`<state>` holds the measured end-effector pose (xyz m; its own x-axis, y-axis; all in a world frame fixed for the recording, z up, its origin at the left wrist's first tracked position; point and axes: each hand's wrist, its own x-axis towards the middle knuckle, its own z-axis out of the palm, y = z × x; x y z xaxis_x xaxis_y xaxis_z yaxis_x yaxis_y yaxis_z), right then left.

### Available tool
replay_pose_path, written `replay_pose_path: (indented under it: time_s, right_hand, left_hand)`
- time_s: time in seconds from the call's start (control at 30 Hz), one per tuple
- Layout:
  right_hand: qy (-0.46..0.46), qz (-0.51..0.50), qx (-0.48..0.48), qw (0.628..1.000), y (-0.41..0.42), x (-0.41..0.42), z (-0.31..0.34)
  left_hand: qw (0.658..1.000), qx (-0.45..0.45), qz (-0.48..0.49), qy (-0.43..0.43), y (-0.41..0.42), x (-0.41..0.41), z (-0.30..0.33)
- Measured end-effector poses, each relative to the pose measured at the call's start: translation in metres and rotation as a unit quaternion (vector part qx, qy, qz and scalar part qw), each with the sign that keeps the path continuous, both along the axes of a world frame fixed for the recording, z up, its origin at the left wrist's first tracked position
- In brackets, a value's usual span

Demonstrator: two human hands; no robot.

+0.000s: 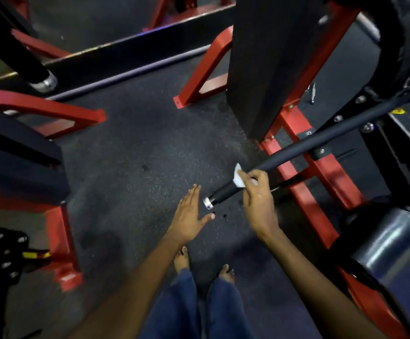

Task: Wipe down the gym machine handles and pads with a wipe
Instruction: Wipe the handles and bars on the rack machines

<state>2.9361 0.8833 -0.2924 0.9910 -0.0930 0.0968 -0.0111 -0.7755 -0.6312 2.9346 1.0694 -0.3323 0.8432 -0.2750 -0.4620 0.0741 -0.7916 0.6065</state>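
Observation:
A long black machine handle point(294, 150) runs from the upper right down to a silver end cap point(208, 203) near the middle of the view. My right hand point(257, 194) grips a white wipe point(238, 177) wrapped around the handle a short way up from that cap. My left hand point(189, 214) hovers just left of the cap, fingers straight and spread, holding nothing and touching nothing. A dark rounded pad point(385, 243) sits at the lower right below the handle.
The red steel frame point(321, 174) of the machine lies under the handle, with a tall black upright point(267, 57) behind it. Another red-framed machine point(59, 228) with dark pads stands at the left. Dark speckled rubber floor point(130, 172) spreads between them; my bare feet point(182, 259) stand below.

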Motion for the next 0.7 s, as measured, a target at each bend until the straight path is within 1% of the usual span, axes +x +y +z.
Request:
replay_pose_path:
  time_s: [0.07, 0.1, 0.13, 0.17, 0.2, 0.23, 0.27, 0.33, 0.4, 0.43, 0.47, 0.5, 0.57, 0.6, 0.63, 0.67, 0.7]
  right_hand:
    - [-0.022, 0.114, -0.064, 0.991, 0.004, 0.007, -0.018]
    - [-0.026, 0.187, -0.125, 0.974, 0.005, 0.006, -0.028]
    - [-0.044, 0.255, -0.203, 0.945, 0.002, 0.005, -0.038]
    - [-0.04, 0.306, -0.257, 0.916, -0.006, 0.005, -0.045]
    - [-0.034, 0.329, -0.283, 0.9, -0.016, 0.006, -0.047]
    - [-0.041, 0.333, -0.294, 0.895, -0.028, 0.007, -0.047]
    - [-0.057, 0.309, -0.298, 0.901, -0.04, 0.01, -0.044]
    - [-0.051, 0.218, -0.296, 0.928, -0.06, 0.016, -0.038]
    - [-0.04, 0.122, -0.277, 0.952, -0.057, 0.018, -0.038]
    - [-0.06, 0.109, -0.266, 0.956, -0.046, 0.015, -0.043]
    - [-0.085, 0.131, -0.258, 0.953, -0.032, 0.01, -0.05]
    - [-0.104, 0.191, -0.256, 0.942, -0.016, 0.004, -0.059]
    - [-0.115, 0.347, -0.286, 0.886, 0.002, -0.007, -0.072]
    - [-0.12, 0.388, -0.306, 0.861, 0.0, -0.007, -0.075]
    - [-0.128, 0.401, -0.322, 0.848, -0.009, -0.003, -0.074]
    - [-0.139, 0.393, -0.33, 0.847, -0.023, 0.001, -0.075]
    - [-0.147, 0.37, -0.334, 0.854, -0.039, 0.005, -0.073]
  left_hand:
    - [1.0, -0.02, 0.001, 0.012, -0.008, 0.011, -0.005]
    - [0.999, -0.031, 0.0, 0.02, -0.012, 0.015, -0.01]
    - [0.999, -0.041, -0.007, 0.027, -0.014, 0.018, -0.012]
    - [0.998, -0.048, -0.018, 0.032, -0.016, 0.019, -0.015]
    - [0.998, -0.046, -0.03, 0.032, -0.016, 0.019, -0.016]
    - [0.998, -0.043, -0.033, 0.027, -0.016, 0.019, -0.016]
    - [0.998, -0.04, -0.028, 0.029, -0.015, 0.017, -0.015]
    - [0.998, -0.048, -0.014, 0.033, -0.015, 0.015, -0.012]
    - [0.998, -0.051, -0.015, 0.033, -0.016, 0.014, -0.01]
    - [0.998, -0.05, -0.015, 0.034, -0.016, 0.014, -0.011]
    - [0.998, -0.051, -0.012, 0.034, -0.016, 0.014, -0.011]
    - [0.998, -0.054, -0.009, 0.03, -0.015, 0.014, -0.013]
    - [0.998, -0.056, -0.017, 0.024, -0.013, 0.015, -0.016]
    - [0.998, -0.055, -0.024, 0.025, -0.013, 0.016, -0.017]
    - [0.998, -0.056, -0.027, 0.031, -0.012, 0.017, -0.017]
    - [0.997, -0.055, -0.027, 0.04, -0.012, 0.018, -0.017]
    - [0.997, -0.053, -0.026, 0.052, -0.011, 0.019, -0.017]
